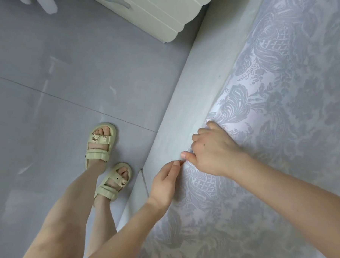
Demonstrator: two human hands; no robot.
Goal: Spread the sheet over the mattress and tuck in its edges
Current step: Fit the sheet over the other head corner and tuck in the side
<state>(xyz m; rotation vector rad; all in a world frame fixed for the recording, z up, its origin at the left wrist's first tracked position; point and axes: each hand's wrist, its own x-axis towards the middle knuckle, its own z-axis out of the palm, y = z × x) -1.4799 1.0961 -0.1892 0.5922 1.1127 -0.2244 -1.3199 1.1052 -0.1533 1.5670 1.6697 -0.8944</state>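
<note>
A pale sheet with a grey floral pattern lies over the mattress on the right. Its left edge runs along the grey bed frame. My right hand rests on that edge, fingers curled down into the gap between mattress and frame, thumb pinching a bit of the fabric. My left hand is just below it at the same edge, its fingertips pinching the sheet's edge next to the right thumb.
A cream nightstand with a curved handle stands at the top, close to the bed frame. Grey tiled floor fills the left side. My feet in pale sandals stand beside the frame.
</note>
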